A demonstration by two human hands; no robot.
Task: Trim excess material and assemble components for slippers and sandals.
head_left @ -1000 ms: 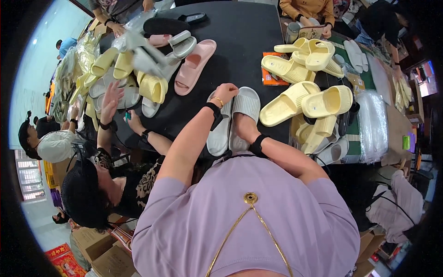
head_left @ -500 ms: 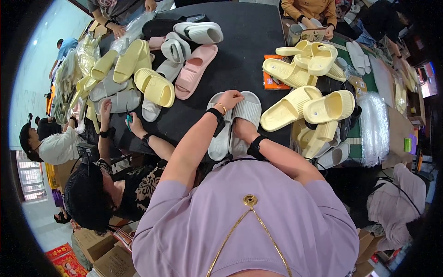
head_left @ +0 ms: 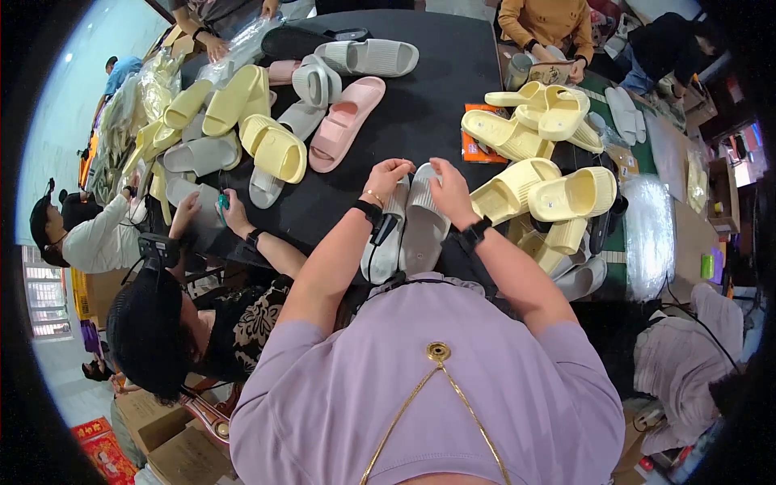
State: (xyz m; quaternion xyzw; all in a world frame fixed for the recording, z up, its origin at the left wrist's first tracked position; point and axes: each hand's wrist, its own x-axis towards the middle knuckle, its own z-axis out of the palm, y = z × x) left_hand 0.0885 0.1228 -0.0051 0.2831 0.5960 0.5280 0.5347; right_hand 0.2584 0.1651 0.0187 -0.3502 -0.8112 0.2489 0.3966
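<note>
A pair of light grey slide slippers lies in front of me, heels toward my chest: the right-hand grey slipper [head_left: 424, 228] and the left-hand grey slipper [head_left: 385, 252]. Over the front of the left-hand one, my left hand [head_left: 390, 178] is closed with its fingertips pinched together. What sits in that pinch, if anything, is too small to make out. My right hand [head_left: 451, 194] is closed at the front edge of the right-hand slipper, its fingers partly hidden. Just right of it lie stacked yellow slippers [head_left: 516, 191].
Grey, yellow and pink slippers [head_left: 347, 125] crowd the black table [head_left: 449, 89] at the far left. An orange packet [head_left: 477, 145] lies under yellow slippers. Beside me on the left, a co-worker's hand [head_left: 236, 214] holds a green-handled tool [head_left: 223, 202]. Plastic wrap [head_left: 649, 234] lies on the right.
My right hand has come out from the strap of the right-hand slipper and moved up to its front edge. That slipper has turned a little. My left hand has shifted slightly left.
</note>
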